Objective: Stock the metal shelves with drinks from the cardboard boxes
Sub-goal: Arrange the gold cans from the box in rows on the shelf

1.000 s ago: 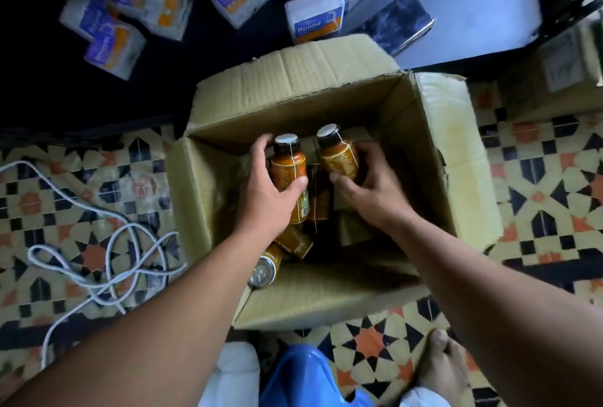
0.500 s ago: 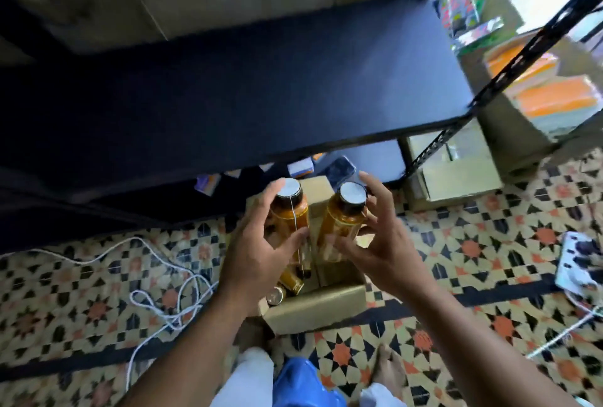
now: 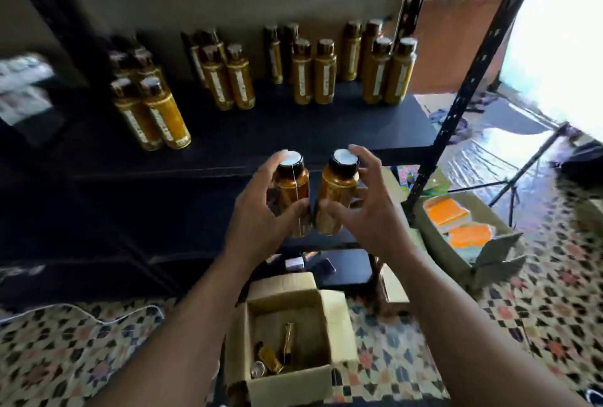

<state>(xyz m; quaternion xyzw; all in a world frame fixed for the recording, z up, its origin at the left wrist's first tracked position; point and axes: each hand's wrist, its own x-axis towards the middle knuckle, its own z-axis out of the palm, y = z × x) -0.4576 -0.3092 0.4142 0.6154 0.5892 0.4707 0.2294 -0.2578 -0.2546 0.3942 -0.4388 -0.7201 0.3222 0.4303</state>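
Left hand [image 3: 257, 224] fingers curled round left bottle [image 3: 292, 191]; right hand [image 3: 368, 220] fingers clamped on right bottle [image 3: 337, 191]. Both bottles upright, side by side, in front of the shelf [image 3: 293, 135] edge. Shelf bottles [image 3: 313, 73] stand in pairs toward the back. Box [image 3: 290, 383] open on the floor below, a few bottles lying inside. Post [image 3: 456, 106] at right; second box [image 3: 497, 248] with orange packs [image 3: 447, 212] beyond it.

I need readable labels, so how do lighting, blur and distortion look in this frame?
Head view: daylight blows out the upper right; the bottles on the metal shelf are smeared, labels unreadable; the left-hand bottle and right-hand bottle are sharper but dim; the wide-angle lens slants the shelf post.
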